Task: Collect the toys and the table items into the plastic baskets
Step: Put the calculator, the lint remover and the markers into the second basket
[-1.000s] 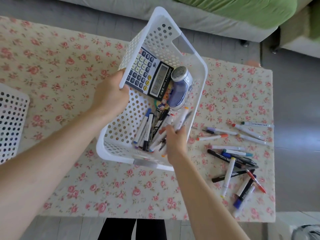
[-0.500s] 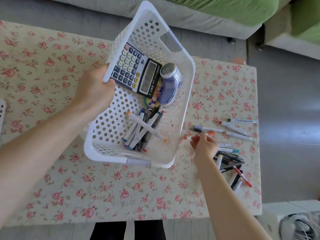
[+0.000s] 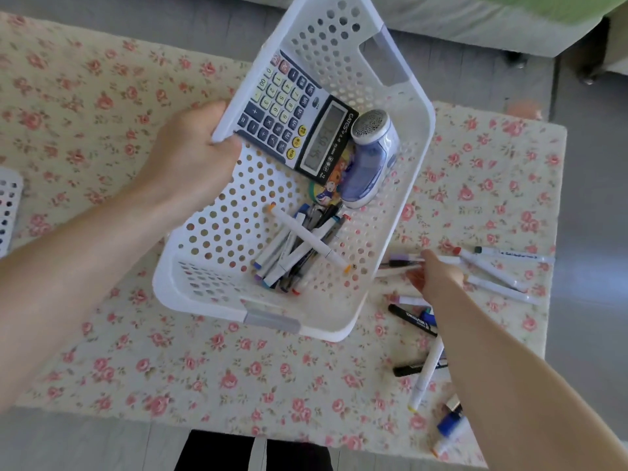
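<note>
Spillage looms — left hand (image 3: 190, 158) grips the tilted basket (image 3: 339, 56) by its rim, so the calculator (image 3: 292, 120) could slide. Right hand (image 3: 436, 278) pinches markers (image 3: 399, 257); some may drop.

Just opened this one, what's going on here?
A person is clearing a floral-clothed table. The left hand grips the rim of a white perforated basket, held tilted, with a calculator, a lint shaver and a heap of markers inside. The right hand pinches a few loose markers beside the basket; more lie scattered on the cloth.
</note>
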Motion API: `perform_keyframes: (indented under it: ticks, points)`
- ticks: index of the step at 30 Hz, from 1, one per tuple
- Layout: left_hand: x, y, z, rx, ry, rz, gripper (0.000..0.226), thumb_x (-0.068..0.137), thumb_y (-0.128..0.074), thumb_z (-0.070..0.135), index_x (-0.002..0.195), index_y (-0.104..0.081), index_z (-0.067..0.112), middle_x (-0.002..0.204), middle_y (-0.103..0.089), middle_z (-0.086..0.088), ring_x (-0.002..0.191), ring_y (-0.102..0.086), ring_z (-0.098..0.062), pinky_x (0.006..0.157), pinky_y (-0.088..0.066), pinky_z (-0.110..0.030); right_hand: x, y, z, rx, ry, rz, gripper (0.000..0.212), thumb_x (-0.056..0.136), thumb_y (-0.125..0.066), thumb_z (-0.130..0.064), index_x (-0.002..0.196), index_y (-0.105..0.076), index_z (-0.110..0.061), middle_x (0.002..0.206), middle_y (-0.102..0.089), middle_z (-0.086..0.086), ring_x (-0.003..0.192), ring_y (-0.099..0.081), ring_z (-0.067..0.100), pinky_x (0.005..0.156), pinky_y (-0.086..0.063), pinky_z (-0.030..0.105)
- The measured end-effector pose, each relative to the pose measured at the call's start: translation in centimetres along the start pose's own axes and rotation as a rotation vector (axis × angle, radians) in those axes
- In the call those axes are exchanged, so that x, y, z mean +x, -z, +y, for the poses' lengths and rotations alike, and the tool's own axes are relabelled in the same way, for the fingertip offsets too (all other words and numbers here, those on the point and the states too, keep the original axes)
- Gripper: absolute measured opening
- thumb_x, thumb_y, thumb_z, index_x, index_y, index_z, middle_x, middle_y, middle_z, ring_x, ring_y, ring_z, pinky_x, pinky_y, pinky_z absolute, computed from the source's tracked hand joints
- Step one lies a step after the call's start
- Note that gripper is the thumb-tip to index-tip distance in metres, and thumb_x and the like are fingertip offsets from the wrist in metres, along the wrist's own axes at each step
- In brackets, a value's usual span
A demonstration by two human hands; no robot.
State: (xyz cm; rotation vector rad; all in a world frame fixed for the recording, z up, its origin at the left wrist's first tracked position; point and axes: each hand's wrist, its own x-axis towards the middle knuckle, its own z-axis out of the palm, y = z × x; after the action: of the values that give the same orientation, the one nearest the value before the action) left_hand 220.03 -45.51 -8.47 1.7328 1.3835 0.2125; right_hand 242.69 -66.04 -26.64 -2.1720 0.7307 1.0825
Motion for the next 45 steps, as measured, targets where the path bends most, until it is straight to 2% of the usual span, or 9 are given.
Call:
perform_keyframes:
  ticks: [7, 10, 12, 16, 20, 26, 31, 38, 45]
  points:
    - [0.6, 0.4, -0.1, 0.061, -0.028, 0.001, 0.031, 0.095, -0.039, 0.008, 0.109, -0.058, 0.029, 0.098, -0.062, -0.020, 0.068, -0.049, -0.021, 0.050, -0.036, -0.022, -0.4, 0.9, -1.1, -0.027, 0.153, -0.024, 0.017, 0.093, -0.044, -0.022, 0.090, -0.051, -0.007, 0.053, -0.067, -0.001, 0.037, -0.055, 0.014, 0.038, -0.046, 0.018]
    - [1.0, 0.3, -0.5, 0.096, -0.050, 0.007, 0.035, 0.095, -0.039, 0.008, 0.116, -0.057, 0.028, 0.069, -0.050, -0.005, 0.053, -0.040, -0.017, 0.037, -0.032, -0.010, -1.3, 0.9, -0.3, -0.112, 0.260, 0.117, 0.039, 0.097, -0.037, -0.034, 0.069, -0.050, -0.009, 0.071, -0.068, 0.012, 0.037, -0.037, 0.012, 0.035, -0.030, 0.021]
    - [1.1, 0.3, -0.8, 0.113, -0.056, 0.006, 0.035, 0.095, -0.039, 0.007, 0.119, -0.056, 0.026, 0.066, -0.046, -0.002, 0.050, -0.037, -0.016, 0.034, -0.032, -0.010, -2.4, 0.3, 1.4, -0.206, 0.330, 0.100, 0.052, 0.097, -0.037, -0.039, 0.060, -0.054, -0.007, 0.059, -0.064, 0.010, 0.038, -0.036, 0.011, 0.037, -0.030, 0.021]
    - [1.2, 0.5, -1.0, 0.093, -0.069, -0.009, 0.034, 0.095, -0.039, 0.007, 0.119, -0.057, 0.024, 0.084, -0.056, -0.015, 0.054, -0.040, -0.016, 0.036, -0.031, -0.009, -3.9, -1.5, 3.5, -0.336, 0.245, 0.011, 0.061, 0.092, -0.046, -0.047, 0.051, -0.066, -0.006, 0.051, -0.062, 0.005, 0.039, -0.038, 0.012, 0.040, -0.035, 0.025]
    - [1.4, 0.7, -1.1, 0.085, -0.060, -0.002, 0.027, 0.094, -0.040, 0.007, 0.102, -0.054, 0.029, 0.075, -0.053, -0.005, 0.051, -0.043, -0.008, 0.036, -0.031, -0.007, -3.4, -3.1, 3.7, -0.270, 0.154, -0.021, 0.029, 0.085, -0.063, -0.031, 0.078, -0.062, -0.003, 0.065, -0.068, 0.010, 0.054, -0.051, 0.015, 0.056, -0.049, 0.030]
    - [1.9, 1.3, -1.7, 0.079, -0.021, -0.027, 0.032, 0.095, -0.040, 0.009, 0.116, -0.056, 0.028, 0.096, -0.058, -0.011, 0.070, -0.055, -0.025, 0.046, -0.040, -0.020, -3.8, -3.4, 1.9, -0.097, 0.262, -0.003, 0.022, 0.091, -0.047, -0.021, 0.071, -0.049, -0.013, 0.053, -0.061, 0.004, 0.042, -0.041, 0.009, 0.039, -0.034, 0.021]
    - [2.2, 1.7, -1.6, 0.041, -0.004, -0.010, 0.031, 0.095, -0.041, 0.011, 0.075, -0.051, 0.032, 0.080, -0.054, -0.011, 0.056, -0.044, -0.019, 0.042, -0.036, -0.021, -3.8, -5.1, -3.7, -0.066, 0.385, 0.011, 0.019, 0.095, -0.043, -0.021, 0.081, -0.048, -0.010, 0.053, -0.052, 0.003, 0.024, -0.040, 0.009, 0.033, -0.035, 0.020]
    - [3.1, 3.4, -1.9, -0.010, 0.041, 0.079, 0.025, 0.096, -0.043, 0.014, 0.098, -0.054, 0.037, 0.106, -0.063, -0.023, 0.067, -0.049, -0.021, 0.052, -0.036, -0.023, -2.0, -8.5, -7.2, -0.074, 0.329, -0.028, 0.034, 0.094, -0.046, -0.033, 0.070, -0.043, -0.009, 0.058, -0.046, 0.004, 0.040, -0.042, 0.018, 0.034, -0.033, 0.020]
    - [3.8, 5.2, -2.6, -0.051, 0.068, 0.141, 0.042, 0.096, -0.042, 0.013, 0.081, -0.051, 0.051, 0.102, -0.062, -0.024, 0.065, -0.050, -0.023, 0.052, -0.039, -0.023, -1.8, -11.1, -9.0, -0.211, 0.228, -0.036, 0.028, 0.084, -0.055, -0.034, 0.075, -0.045, -0.010, 0.024, -0.045, 0.008, 0.032, -0.046, 0.016, 0.039, -0.036, 0.022]
